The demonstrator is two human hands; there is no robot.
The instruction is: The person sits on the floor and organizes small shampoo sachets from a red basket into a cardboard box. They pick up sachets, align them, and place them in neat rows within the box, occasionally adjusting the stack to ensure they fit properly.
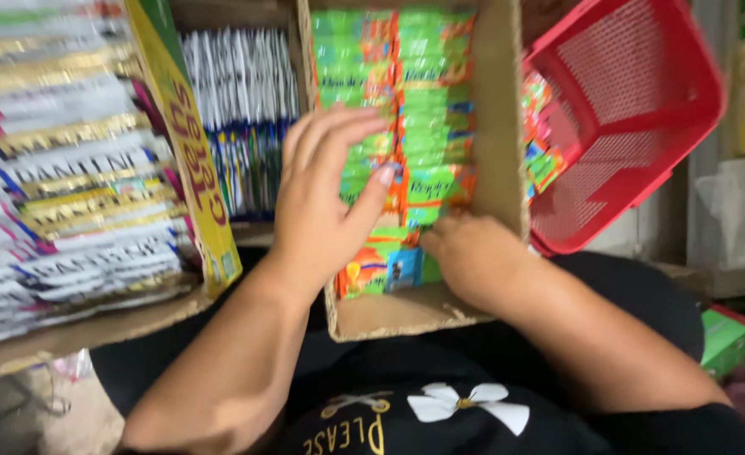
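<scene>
Head view, looking down: both hands work inside an open cardboard box (406,316) packed with green and orange sachets (427,109) standing in tight rows. The left hand (326,198) lies flat on top of the sachet rows, fingers extended and close together, thumb (371,198) spread toward the right and pressing on the packets; it grips nothing. The right hand (465,253) sits at the near end of the same box, against its right wall, with its fingers curled down into the sachets; whether it has hold of a packet cannot be told, because the fingertips are hidden.

Left of this box stands a second cardboard box (77,333) filled with white, gold and pink sachets (69,177). Behind it, a further batch of white and blue sachets (242,109) stands on edge. A yellow printed card flap (191,160) separates these two groups. A red plastic mesh basket (634,109) stands tilted to the right of the green sachet box, with a few colourful packets (541,143) at its left edge.
</scene>
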